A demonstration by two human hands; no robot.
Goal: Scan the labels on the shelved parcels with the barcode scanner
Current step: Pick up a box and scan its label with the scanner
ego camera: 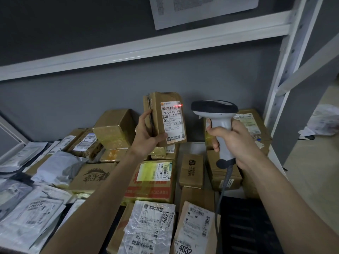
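Observation:
My left hand (146, 133) grips a small brown cardboard parcel (157, 114) upright above the shelf, its white label (173, 121) facing me. A red scan line lies across the barcode at the top of that label. My right hand (233, 142) holds the handle of a white and black barcode scanner (214, 109), whose head sits just right of the parcel and points at it. A grey cable (222, 189) hangs from the scanner's base.
The shelf below is packed with brown boxes (152, 180) and grey plastic mailers (27, 213), many labelled. A white shelf beam (146, 44) runs overhead and a white upright post (282, 85) stands at the right. A printed sheet (201, 10) hangs on the grey wall.

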